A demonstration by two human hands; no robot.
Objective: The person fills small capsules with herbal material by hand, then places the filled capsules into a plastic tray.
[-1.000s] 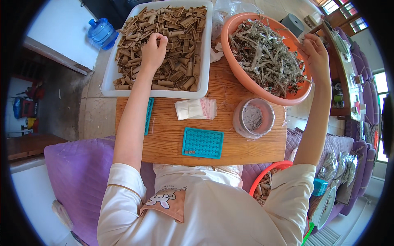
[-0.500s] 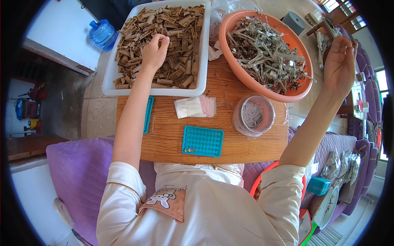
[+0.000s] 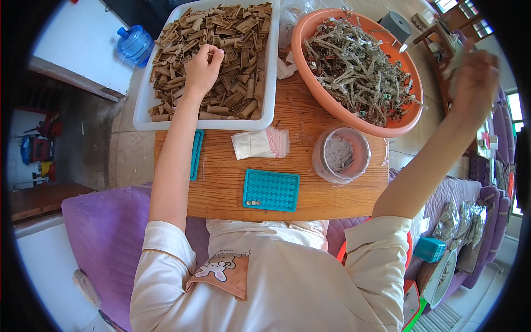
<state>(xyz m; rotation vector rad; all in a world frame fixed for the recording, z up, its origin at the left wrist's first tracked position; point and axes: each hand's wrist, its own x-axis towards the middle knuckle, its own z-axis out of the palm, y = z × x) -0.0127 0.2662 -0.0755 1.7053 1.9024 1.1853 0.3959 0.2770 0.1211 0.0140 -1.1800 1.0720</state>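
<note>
My left hand (image 3: 203,71) is over a white plastic tray (image 3: 266,113) heaped with brown half-round pieces (image 3: 232,61). Its fingers are closed in a pinch, and whatever they hold is hidden. Far to the right, beyond an orange basin (image 3: 354,117), my right hand (image 3: 474,83) is raised and smeared by motion, so its fingers cannot be read. Tangled clear plastic wrapping strips (image 3: 359,66) fill the basin. Near me on the wooden table lies a teal moulded tray (image 3: 271,190) with several small silvery discs (image 3: 253,203) in one corner.
Small clear plastic bags (image 3: 260,144) lie mid-table. A round clear tub (image 3: 341,156) of pale slips stands at the right. Another teal tray (image 3: 196,155) is partly behind my left forearm. Beyond the basin stand a grey roll (image 3: 395,26) and a small white piece (image 3: 403,48).
My right hand has swung outward to the right and become blurred. A small white piece now shows beside the grey roll. My left hand stays over the brown pieces, shifting slightly.
</note>
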